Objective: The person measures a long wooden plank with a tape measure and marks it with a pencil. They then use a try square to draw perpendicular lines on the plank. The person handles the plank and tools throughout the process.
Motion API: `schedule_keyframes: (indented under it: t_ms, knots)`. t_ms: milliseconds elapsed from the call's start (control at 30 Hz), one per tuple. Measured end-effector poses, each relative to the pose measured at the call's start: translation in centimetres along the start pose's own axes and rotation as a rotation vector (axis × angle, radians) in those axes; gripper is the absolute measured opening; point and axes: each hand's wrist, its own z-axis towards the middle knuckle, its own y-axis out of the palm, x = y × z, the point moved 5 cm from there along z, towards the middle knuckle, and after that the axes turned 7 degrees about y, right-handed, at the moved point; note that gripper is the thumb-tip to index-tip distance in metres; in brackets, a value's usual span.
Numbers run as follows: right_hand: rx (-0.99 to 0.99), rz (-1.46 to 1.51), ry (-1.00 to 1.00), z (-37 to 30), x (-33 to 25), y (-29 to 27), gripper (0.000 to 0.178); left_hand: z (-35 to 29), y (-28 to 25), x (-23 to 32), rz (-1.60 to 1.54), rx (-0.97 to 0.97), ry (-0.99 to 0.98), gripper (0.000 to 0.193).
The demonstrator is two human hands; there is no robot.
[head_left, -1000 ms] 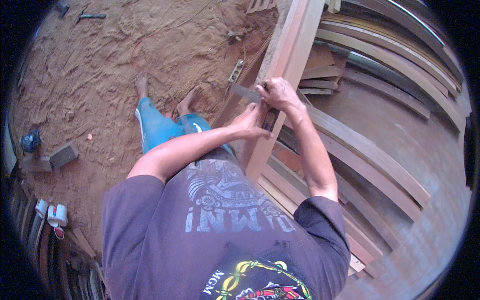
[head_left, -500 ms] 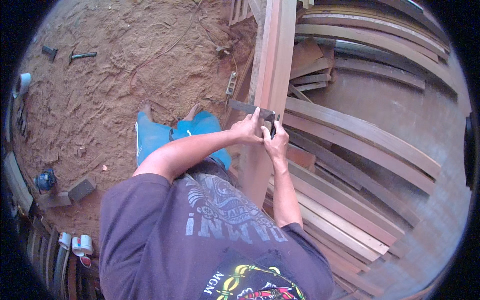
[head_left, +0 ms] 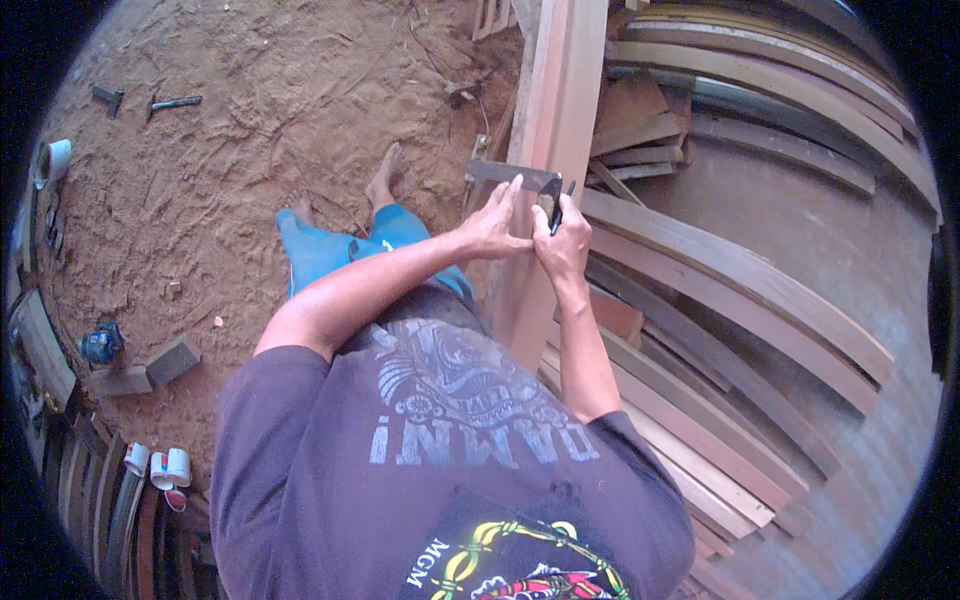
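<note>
A try square (head_left: 515, 174) lies across a long reddish timber beam (head_left: 560, 90), its dark metal blade crossing the beam. My left hand (head_left: 490, 230) rests on the beam just below the blade, fingers stretched out, one fingertip touching the blade. Its thumb reaches toward my right hand (head_left: 565, 245). That right hand is closed at the square's handle end, by the beam's right edge. From its fingers sticks a slim black pen-like marker (head_left: 571, 188); the exact grip on the handle is partly hidden.
Stacked planks (head_left: 740, 270) fill the right side, with short offcuts (head_left: 640, 140) farther up. On the sandy ground at left lie a hammer (head_left: 175, 103), a blue power tool (head_left: 100, 345) and wood blocks (head_left: 172, 360). White cans (head_left: 178, 466) stand lower left. A cord (head_left: 375, 60) crosses the ground.
Both hands and the try square have shifted farther up along the beam. My left fingers remain at the blade, and the black marker now shows more plainly in my right hand.
</note>
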Motion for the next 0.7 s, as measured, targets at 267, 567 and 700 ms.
schedule_keyframes:
  t_ms: [267, 567, 700]
  knots:
    - [-0.088, 0.022, 0.076, -1.2, 0.6, -0.2, 0.028, -1.0, 1.1, 1.6, -0.066, 0.030, -0.062, 0.129]
    - [-0.077, 0.003, 0.066, -1.3, 0.9, -0.1, 0.034, -1.0, 1.0, 2.5, -0.036, 0.129, 0.021, 0.119]
    - [-0.057, -0.016, 0.059, -1.2, 0.9, 0.0, 0.033, -0.9, 1.0, 2.4, -0.020, 0.148, 0.048, 0.118]
